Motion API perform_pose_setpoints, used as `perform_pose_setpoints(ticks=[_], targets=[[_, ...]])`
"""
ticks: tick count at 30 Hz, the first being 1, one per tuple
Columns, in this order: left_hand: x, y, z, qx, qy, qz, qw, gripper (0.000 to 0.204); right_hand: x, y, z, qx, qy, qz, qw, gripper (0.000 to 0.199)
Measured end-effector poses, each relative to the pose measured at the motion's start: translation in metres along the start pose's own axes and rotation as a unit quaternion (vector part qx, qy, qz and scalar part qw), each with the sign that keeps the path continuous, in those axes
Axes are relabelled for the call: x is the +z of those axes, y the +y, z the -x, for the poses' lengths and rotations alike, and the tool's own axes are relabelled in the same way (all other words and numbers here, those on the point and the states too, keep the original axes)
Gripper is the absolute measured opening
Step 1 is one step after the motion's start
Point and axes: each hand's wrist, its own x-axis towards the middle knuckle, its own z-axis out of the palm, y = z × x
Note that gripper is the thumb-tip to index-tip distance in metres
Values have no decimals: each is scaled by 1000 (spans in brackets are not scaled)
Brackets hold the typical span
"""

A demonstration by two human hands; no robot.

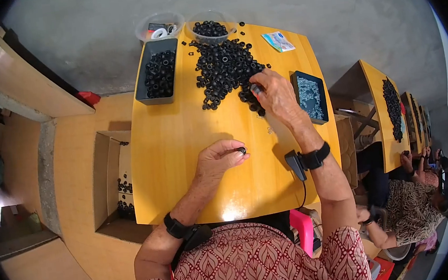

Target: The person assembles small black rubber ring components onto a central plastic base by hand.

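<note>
A small black ring-like part (242,150) is pinched between the thumb and fingertips of my left hand (220,157), above the near middle of the yellow table. My right hand (276,97) is over the right edge of a heap of small black ring-like parts (225,65). Its fingers are bent together around something small with grey and a spot of red, which I cannot make out. Just right of that hand sits a dark tray (324,111) holding many tiny pale pieces.
A grey bin (142,91) of black parts stands at the table's left. Behind it are a clear tub (142,28) of odds and ends and a clear bowl (231,24) of parts. A blue-white packet (278,42) lies far right. A cardboard box (102,182) is on the floor; people (413,203) sit at right.
</note>
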Motion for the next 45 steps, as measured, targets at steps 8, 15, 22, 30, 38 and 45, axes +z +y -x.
perform_pose_setpoints(ticks=[8,15,22,30,38,45], targets=[[-2,-1,-4,-7,-8,12,1000,20,27,6,-23,2,-77,81,994,18],[1,3,-3,-25,2,11,1000,20,27,-3,-37,41,-107,113,987,20],[-1,2,-5,-24,-2,12,1000,20,34,-7,-40,55,-125,136,981,25],[-2,-3,-4,-15,-7,10,1000,21,34,-2,-34,38,-122,108,986,21],[-1,0,-5,-18,-4,-1,1000,21,20,6,-20,4,-37,5,999,19],[-1,-2,-5,-15,-4,-3,1000,21,22,13,-15,68,-45,-55,995,20]])
